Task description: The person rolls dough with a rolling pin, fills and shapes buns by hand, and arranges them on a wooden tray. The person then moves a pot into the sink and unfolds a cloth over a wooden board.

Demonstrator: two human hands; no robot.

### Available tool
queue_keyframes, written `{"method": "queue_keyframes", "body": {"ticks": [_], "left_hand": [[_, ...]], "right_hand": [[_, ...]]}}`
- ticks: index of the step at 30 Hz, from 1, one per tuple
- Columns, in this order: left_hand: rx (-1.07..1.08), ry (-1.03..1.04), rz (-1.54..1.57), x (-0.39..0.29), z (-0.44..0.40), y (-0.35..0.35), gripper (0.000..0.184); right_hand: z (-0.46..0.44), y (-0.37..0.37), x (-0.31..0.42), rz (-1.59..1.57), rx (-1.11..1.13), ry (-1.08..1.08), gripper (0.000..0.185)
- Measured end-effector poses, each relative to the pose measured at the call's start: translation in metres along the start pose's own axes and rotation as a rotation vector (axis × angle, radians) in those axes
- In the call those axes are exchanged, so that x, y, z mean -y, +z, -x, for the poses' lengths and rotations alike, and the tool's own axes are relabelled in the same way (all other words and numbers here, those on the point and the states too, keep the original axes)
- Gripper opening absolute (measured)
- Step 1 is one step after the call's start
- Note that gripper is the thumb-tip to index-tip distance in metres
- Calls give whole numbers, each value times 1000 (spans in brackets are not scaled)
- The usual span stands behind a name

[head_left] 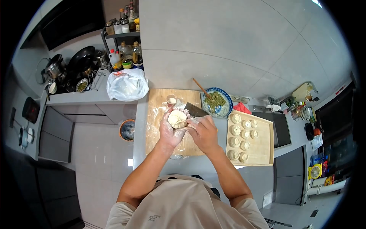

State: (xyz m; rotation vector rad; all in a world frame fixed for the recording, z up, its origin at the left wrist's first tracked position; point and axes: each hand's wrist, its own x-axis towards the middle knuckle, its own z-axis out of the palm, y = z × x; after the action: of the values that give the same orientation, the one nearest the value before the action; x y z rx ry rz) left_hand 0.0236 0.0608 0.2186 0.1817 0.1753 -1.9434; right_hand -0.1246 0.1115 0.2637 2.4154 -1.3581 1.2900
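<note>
A pleated, stuffed dough bun (177, 119) rests in my left hand (168, 131), whose floury fingers curl round it from below. My right hand (204, 133) is at the bun's right side, fingers bent and thumb and fingertips pinching its edge. Both hands are above a floured wooden board (160, 110). Just behind my right hand lies a cleaver (196, 110), partly covered by the fingers. A small bowl with white contents (171, 100) stands at the back of the board. Beyond it to the right, a blue-patterned bowl (228, 100) holds green filling (215, 100) and a wooden-handled utensil (199, 87).
A wooden tray (263, 152) with several shaped buns (235, 131) sits on the right, beside the sink (280, 131). At the back left are a white plastic bag (127, 84) and a rack of bottles (122, 35). An orange-rimmed bucket (127, 129) stands on the floor.
</note>
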Motion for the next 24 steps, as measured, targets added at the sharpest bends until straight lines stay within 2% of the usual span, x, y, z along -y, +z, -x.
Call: {"method": "queue_keyframes", "body": {"ticks": [5,10,14,16,21,24], "left_hand": [[28,-39,-18,4,2,2,28],[-13,-43,-31,7,-5,-5,30],[50,-30,-19,3,-6,-7,30],[59,-14,0,1,-4,-4,30],[112,-79,27,-1,-2,-3,31],[30,-57,-18,3,-1,-2,31]], "right_hand": [[1,7,-5,-21,-58,-32,29],[0,12,-5,141,42,-43,28],[1,10,-8,94,51,-60,32],[-2,4,-3,27,-56,-14,31],[-3,6,-7,4,-67,-62,28],[-6,8,-8,9,-50,-66,27]]}}
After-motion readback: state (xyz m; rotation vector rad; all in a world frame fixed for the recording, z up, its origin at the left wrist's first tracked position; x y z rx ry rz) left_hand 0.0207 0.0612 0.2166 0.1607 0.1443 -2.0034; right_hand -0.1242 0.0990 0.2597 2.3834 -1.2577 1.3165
